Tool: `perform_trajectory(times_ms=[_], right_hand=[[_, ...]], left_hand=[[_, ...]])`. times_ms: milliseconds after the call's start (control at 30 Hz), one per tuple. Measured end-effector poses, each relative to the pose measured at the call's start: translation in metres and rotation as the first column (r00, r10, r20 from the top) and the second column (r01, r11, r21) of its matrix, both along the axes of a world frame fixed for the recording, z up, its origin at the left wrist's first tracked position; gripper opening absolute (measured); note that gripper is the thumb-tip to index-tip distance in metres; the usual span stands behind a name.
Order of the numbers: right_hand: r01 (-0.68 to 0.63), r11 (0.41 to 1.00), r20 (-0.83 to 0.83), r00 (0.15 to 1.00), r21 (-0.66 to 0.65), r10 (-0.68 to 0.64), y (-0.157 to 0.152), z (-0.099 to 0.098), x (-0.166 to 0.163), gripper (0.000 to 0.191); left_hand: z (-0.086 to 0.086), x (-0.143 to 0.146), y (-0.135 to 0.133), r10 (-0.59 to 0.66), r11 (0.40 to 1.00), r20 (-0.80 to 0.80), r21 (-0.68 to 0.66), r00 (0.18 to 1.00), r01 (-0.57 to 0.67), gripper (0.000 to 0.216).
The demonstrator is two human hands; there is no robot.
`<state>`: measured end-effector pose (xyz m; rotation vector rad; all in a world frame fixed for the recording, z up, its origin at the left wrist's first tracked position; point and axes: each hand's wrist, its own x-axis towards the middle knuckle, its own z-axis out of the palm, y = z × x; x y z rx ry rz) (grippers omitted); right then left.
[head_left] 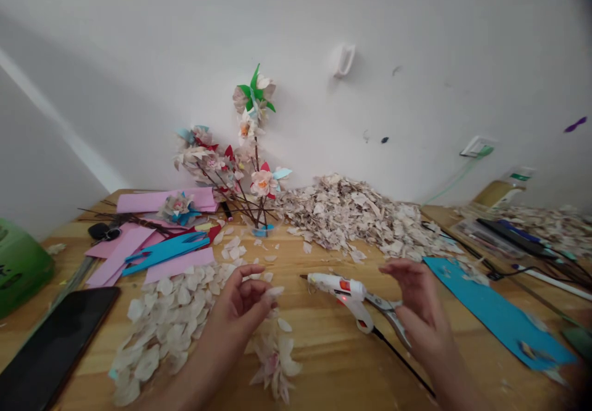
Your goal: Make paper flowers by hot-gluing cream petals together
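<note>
Small pale paper petal: pinched between thumb and fingertips of the left hand, just left of the white hot-glue gun lying on the wooden table. A light grip at the petal's edge was judged best, so its curl was not crushed. Right of the gun, the right hand was held loosely spread, with nothing seen in it. A pale paper flower lay near the gun.

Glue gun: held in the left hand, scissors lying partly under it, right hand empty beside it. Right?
Not quite. In the head view the glue gun lies on the table, not in the left hand, which pinches a pale petal. The scissors do lie partly under it, and the right hand is empty beside it.
</note>
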<state>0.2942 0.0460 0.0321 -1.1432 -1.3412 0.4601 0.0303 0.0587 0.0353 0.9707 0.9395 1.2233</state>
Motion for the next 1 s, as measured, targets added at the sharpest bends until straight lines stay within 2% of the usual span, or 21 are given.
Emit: perform_trajectory(times_ms=[33, 67, 100, 167, 200, 267, 333, 500, 600, 700, 800, 900, 1000], right_hand=[[-0.075, 0.991, 0.016, 0.997, -0.111, 0.078, 0.003, -0.004, 0.012, 0.046], [-0.172, 0.954, 0.038, 0.982, -0.244, 0.186, 0.005, -0.008, 0.02, 0.047], [-0.247, 0.893, 0.055, 0.956, -0.377, 0.287, 0.006, -0.012, 0.025, 0.051], [-0.291, 0.789, 0.105, 0.908, -0.54, 0.407, 0.008, -0.02, 0.024, 0.056], [-0.273, 0.771, 0.141, 0.895, -0.575, 0.423, 0.009, -0.023, 0.02, 0.056], [-0.209, 0.795, 0.215, 0.896, -0.569, 0.389, 0.011, -0.028, 0.006, 0.049], [-0.171, 0.818, 0.222, 0.914, -0.549, 0.34, 0.015, -0.033, -0.007, 0.038], [-0.147, 0.819, 0.134, 0.956, -0.554, 0.262, 0.022, -0.042, -0.015, 0.029], [-0.149, 0.83, 0.086, 0.97, -0.537, 0.229, 0.019, -0.041, -0.016, 0.03], [-0.132, 0.845, -0.033, 0.99, -0.518, 0.134, 0.013, -0.038, -0.02, 0.03], [-0.153, 0.813, -0.157, 0.985, -0.562, 0.076, 0.006, -0.036, -0.025, 0.034], [-0.262, 0.778, -0.259, 0.957, -0.57, 0.132, -0.002, -0.035, -0.028, 0.037], [-0.331, 0.747, -0.277, 0.939, -0.576, 0.203, -0.011, -0.032, -0.032, 0.032]], left_hand=[[-0.002, -0.001, 0.001, 0.002, 1.0, -0.006, 0.028, 1.0, -0.001, 0.037], [-0.004, -0.001, 0.002, 0.003, 0.999, -0.009, 0.045, 1.0, -0.002, 0.037], [-0.006, -0.001, 0.003, 0.003, 0.999, -0.011, 0.05, 1.0, -0.002, 0.038], [-0.01, -0.002, 0.004, 0.002, 0.999, -0.015, 0.046, 1.0, -0.001, 0.038], [-0.011, -0.002, 0.004, -0.002, 0.999, -0.018, 0.039, 1.0, 0.003, 0.038], [-0.014, -0.002, 0.004, -0.003, 1.0, -0.028, 0.026, 1.0, 0.004, 0.037], [-0.016, -0.001, 0.004, 0.004, 1.0, -0.046, 0.018, 0.999, -0.003, 0.037], [-0.021, 0.001, 0.003, 0.001, 0.998, -0.124, 0.061, 0.992, 0.006, 0.04], [-0.023, 0.001, 0.003, 0.015, 0.997, -0.171, 0.073, 0.985, -0.002, 0.039], [-0.023, 0.001, 0.004, 0.008, 0.998, -0.15, 0.056, 0.989, 0.0, 0.04], [-0.023, 0.001, 0.004, 0.016, 0.999, -0.134, 0.035, 0.991, -0.012, 0.04], [-0.021, 0.0, 0.005, 0.052, 0.999, -0.148, 0.023, 0.988, -0.049, 0.04], [-0.015, 0.0, 0.006, 0.051, 0.997, -0.094, -0.055, 0.994, -0.056, 0.044]])
